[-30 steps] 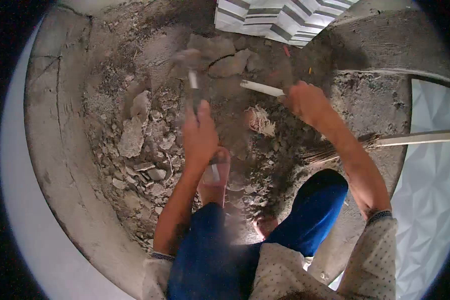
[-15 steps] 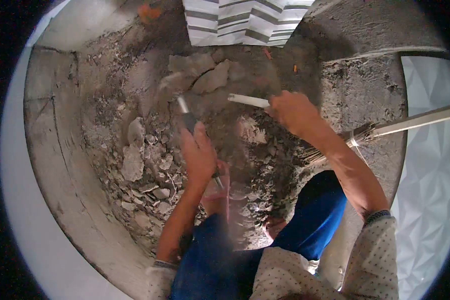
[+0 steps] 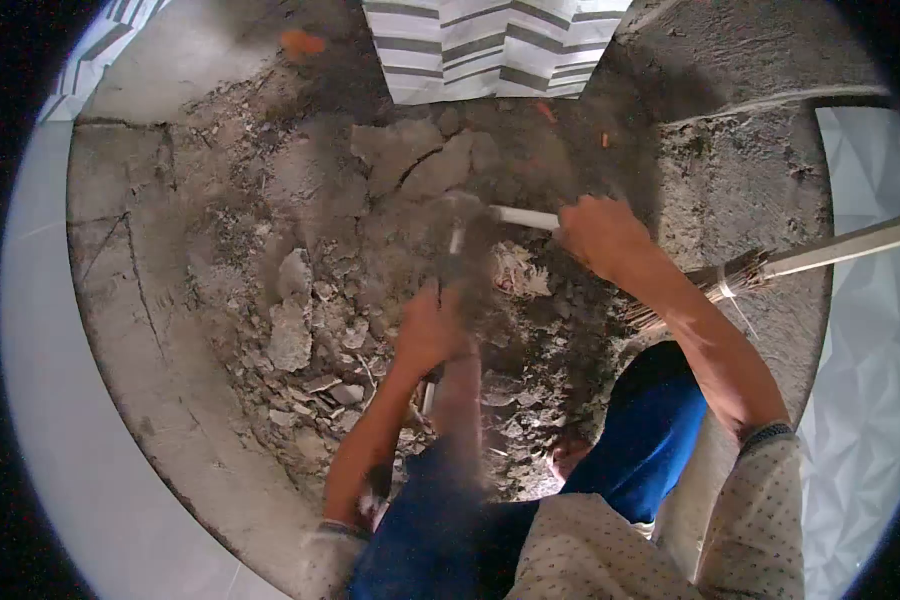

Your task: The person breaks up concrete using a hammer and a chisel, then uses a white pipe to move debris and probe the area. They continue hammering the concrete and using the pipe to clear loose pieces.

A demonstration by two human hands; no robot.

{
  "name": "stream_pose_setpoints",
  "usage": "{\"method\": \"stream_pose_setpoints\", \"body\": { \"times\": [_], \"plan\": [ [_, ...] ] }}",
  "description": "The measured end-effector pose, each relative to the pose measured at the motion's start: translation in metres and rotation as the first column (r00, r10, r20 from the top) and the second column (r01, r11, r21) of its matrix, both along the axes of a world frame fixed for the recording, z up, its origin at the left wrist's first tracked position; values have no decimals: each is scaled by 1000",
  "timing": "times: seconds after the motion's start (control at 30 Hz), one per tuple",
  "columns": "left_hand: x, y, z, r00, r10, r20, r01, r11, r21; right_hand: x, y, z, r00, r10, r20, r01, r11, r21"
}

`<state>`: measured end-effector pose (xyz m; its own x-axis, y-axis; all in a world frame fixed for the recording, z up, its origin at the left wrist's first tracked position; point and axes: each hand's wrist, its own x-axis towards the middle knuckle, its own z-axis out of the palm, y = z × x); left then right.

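My left hand [image 3: 427,327] grips the handle of a hammer [image 3: 455,228], whose blurred head sits right at the end of a white chisel [image 3: 522,216]. My right hand [image 3: 602,237] is closed around that chisel, which lies nearly level and points left over the broken floor. Below the chisel lies a pale splintered lump [image 3: 520,272] in the dirt. Cracked concrete slabs [image 3: 420,160] lie just beyond the hammer head. My knees in blue trousers [image 3: 660,430] are under my arms.
Loose concrete rubble [image 3: 295,335] covers the dug floor to the left. A broom [image 3: 770,268] lies at the right, its handle reaching over white patterned tiles [image 3: 860,400]. A striped cloth [image 3: 490,45] hangs at the top. A curved concrete edge [image 3: 140,350] bounds the left.
The hammer has swung from the upper left rightward onto the chisel's end. My left hand followed it to the right. My right hand kept its hold on the chisel.
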<state>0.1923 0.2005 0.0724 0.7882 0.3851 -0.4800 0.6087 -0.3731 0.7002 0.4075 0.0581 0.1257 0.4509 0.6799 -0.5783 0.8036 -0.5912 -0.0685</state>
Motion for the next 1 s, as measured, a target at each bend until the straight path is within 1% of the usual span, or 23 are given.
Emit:
{"method": "stream_pose_setpoints", "body": {
  "times": [0.03,0.07,0.1,0.13,0.17,0.23,0.27,0.33,0.4,0.47,0.5,0.57,0.6,0.63,0.67,0.73,0.77,0.83,0.87,0.9,0.93,0.97,1.0],
  "plan": [
    [-5,2,-5,996,-47,81,30,979,200,-1,-1,-1,999,48,21,-48,999,-15],
    [-10,3,-14,982,-111,151,45,921,388,-1,-3,-3,999,48,21,-48,999,16],
    [-16,0,-20,961,-192,200,50,828,558,-3,-8,-3,999,41,14,-42,998,42],
    [-4,1,-7,965,164,206,-215,941,261,-2,-9,-1,999,30,18,-32,996,78],
    [15,7,21,866,490,99,-489,872,-38,-1,-8,0,1000,20,21,-21,998,58],
    [17,7,28,768,640,35,-639,769,-38,-4,-5,3,1000,3,15,-4,1000,21],
    [9,5,11,849,507,147,-528,819,224,-4,-5,2,1000,8,12,-9,999,34],
    [-5,2,-17,946,296,129,-323,861,392,-2,-7,-2,1000,17,12,-18,998,63],
    [-17,-3,-30,983,181,-40,-172,970,169,-1,-9,-2,1000,13,-2,-12,997,74],
    [-4,-2,4,980,-3,-199,-1,1000,-19,-2,-8,-2,1000,19,6,-19,997,72],
    [1,-3,16,959,-109,-263,77,989,-126,-3,-8,-2,1000,20,19,-21,997,70],
    [-6,-11,15,998,22,-57,-18,996,83,-4,-9,1,999,17,36,-20,997,77],
    [-6,-16,14,995,72,64,-82,981,176,-4,-10,4,999,23,43,-26,996,85],
    [-2,-10,12,977,210,39,-213,974,78,-6,-11,5,999,31,44,-35,995,90],
    [4,5,14,939,345,-2,-345,939,-11,-7,-11,4,999,25,26,-27,997,73],
    [16,16,27,839,544,-23,-542,832,-116,-6,-7,3,1000,7,4,-7,998,57],
    [25,13,40,788,615,-3,-609,779,-151,-8,-6,4,1000,5,14,-6,998,69],
    [24,8,27,840,532,104,-531,846,-37,-8,-2,7,999,7,43,-11,996,86],
    [6,6,-9,922,352,159,-373,918,135,-8,-2,7,999,10,44,-14,995,100],
    [-5,6,-28,972,157,175,-205,928,309,-8,-3,4,999,15,42,-20,993,112],
    [-6,10,-27,997,37,67,-54,961,273,-8,-3,3,999,20,41,-25,992,125],
    [-6,13,-25,995,-89,-37,95,971,219,-8,-2,2,998,27,49,-33,990,134],
    [-6,16,-24,967,-219,-132,237,960,148,-7,-3,2,998,34,57,-42,989,142]
  ]
}}
